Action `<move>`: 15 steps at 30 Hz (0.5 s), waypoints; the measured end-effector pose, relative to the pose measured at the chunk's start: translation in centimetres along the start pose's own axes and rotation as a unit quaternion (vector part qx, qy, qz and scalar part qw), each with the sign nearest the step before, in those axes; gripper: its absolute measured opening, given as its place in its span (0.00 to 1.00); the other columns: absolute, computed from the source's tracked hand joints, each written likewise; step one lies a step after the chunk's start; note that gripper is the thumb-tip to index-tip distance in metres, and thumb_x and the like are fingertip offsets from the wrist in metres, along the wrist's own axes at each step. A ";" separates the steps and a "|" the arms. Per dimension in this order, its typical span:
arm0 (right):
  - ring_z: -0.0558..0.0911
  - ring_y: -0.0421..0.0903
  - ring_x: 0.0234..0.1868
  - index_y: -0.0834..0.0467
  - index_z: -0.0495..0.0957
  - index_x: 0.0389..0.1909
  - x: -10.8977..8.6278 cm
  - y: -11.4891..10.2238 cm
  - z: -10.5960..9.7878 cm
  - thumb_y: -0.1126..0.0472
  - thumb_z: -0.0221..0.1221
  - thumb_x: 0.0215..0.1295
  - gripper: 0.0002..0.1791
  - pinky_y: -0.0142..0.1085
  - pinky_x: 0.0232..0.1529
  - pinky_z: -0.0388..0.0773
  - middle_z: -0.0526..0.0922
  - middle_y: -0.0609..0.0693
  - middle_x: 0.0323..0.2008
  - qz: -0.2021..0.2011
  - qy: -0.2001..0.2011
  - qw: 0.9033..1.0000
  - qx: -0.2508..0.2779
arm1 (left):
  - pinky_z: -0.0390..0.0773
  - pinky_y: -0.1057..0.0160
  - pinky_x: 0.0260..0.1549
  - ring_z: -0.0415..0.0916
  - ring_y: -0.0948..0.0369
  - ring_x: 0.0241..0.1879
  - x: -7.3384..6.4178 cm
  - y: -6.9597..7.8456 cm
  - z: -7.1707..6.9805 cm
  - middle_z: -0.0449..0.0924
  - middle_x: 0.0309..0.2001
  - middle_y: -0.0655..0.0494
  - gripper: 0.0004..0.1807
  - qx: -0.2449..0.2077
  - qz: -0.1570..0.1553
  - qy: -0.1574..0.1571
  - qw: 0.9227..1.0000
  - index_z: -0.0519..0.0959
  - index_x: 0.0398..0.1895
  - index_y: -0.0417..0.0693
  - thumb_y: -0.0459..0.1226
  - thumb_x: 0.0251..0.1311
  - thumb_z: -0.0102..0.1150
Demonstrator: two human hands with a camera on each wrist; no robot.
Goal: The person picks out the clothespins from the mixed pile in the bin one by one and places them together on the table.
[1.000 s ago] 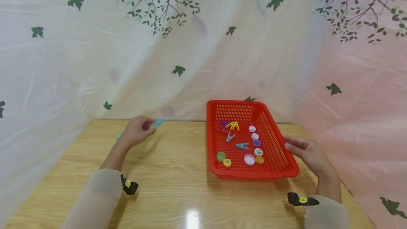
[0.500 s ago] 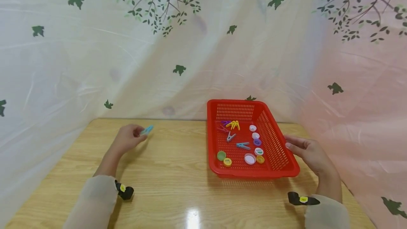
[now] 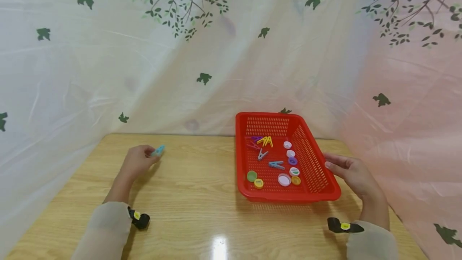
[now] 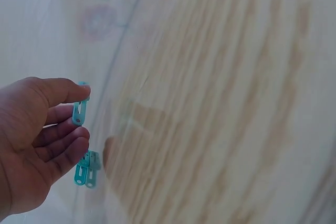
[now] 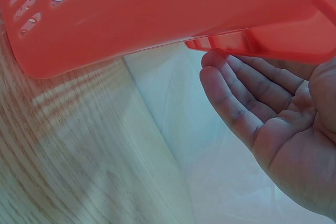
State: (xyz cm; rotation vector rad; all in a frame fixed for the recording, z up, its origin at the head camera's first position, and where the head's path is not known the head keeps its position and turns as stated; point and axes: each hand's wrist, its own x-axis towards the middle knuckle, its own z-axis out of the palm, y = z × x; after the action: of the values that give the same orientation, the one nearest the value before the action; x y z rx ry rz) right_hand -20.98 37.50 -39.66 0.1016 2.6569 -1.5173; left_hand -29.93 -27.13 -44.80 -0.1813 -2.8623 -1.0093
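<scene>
My left hand [image 3: 136, 161] pinches a light blue clothespin [image 3: 158, 151] between thumb and fingertips, over the left part of the table. In the left wrist view, a teal clothespin [image 4: 80, 175] shows below the fingers; a paler shape beside it may be its reflection. The hand hides it in the head view. My right hand [image 3: 355, 175] grips the right rim of a red plastic basket [image 3: 239, 163], thumb on top and fingers beneath. Inside lie a blue clothespin [image 3: 276, 165], a grey clothespin [image 3: 262, 155], yellow clothespins [image 3: 266, 141] and several others.
Several bottle caps also lie in the basket, among them a green cap [image 3: 252, 176] and a pink-rimmed white cap [image 3: 284, 179]. A wooden table [image 3: 187, 196] spans the front. Behind it hangs a pale curtain [image 3: 162, 79] printed with leaves; it also closes off both sides.
My left hand, pinching the light blue clothespin, has moved left and down toward the table. The right hand and the basket stay in place.
</scene>
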 end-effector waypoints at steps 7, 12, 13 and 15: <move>0.65 0.65 0.73 0.60 0.68 0.74 0.0 0.0 0.0 0.42 0.62 0.70 0.38 0.76 0.63 0.55 0.72 0.63 0.69 -0.003 -0.001 1.000 0.004 | 0.82 0.49 0.38 0.81 0.44 0.43 -0.4 -0.3 -0.5 0.83 0.47 0.33 0.25 0.012 -0.034 0.018 0.999 0.78 0.55 0.27 0.43 0.68 0.63; 0.65 0.65 0.73 0.60 0.68 0.74 -0.1 -0.1 0.0 0.42 0.62 0.70 0.39 0.77 0.63 0.55 0.72 0.63 0.69 0.000 -0.001 1.000 0.001 | 0.82 0.46 0.41 0.81 0.40 0.45 -0.4 -0.2 -0.7 0.82 0.47 0.31 0.27 0.030 -0.055 0.023 0.998 0.78 0.54 0.25 0.43 0.68 0.63; 0.65 0.65 0.73 0.60 0.68 0.74 -0.1 -0.1 0.0 0.42 0.62 0.70 0.39 0.77 0.63 0.55 0.72 0.63 0.69 0.000 -0.001 1.000 0.001 | 0.81 0.45 0.42 0.81 0.39 0.45 -0.4 -0.2 -0.7 0.82 0.47 0.30 0.27 0.032 -0.060 0.022 0.997 0.78 0.54 0.25 0.44 0.68 0.64; 0.66 0.65 0.72 0.61 0.68 0.73 -0.1 -0.1 -0.1 0.42 0.62 0.70 0.39 0.76 0.63 0.55 0.73 0.63 0.69 -0.003 -0.001 1.000 -0.002 | 0.81 0.44 0.43 0.81 0.38 0.46 -0.3 -0.4 -0.6 0.82 0.48 0.30 0.28 0.035 -0.064 0.017 0.997 0.78 0.54 0.24 0.44 0.67 0.64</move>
State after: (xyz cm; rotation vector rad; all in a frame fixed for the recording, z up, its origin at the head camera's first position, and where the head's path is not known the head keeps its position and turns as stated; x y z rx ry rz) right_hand -20.89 37.50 -39.52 0.0937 2.6610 -1.5137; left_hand -29.62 -27.83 -44.56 0.0263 -2.9042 -0.9209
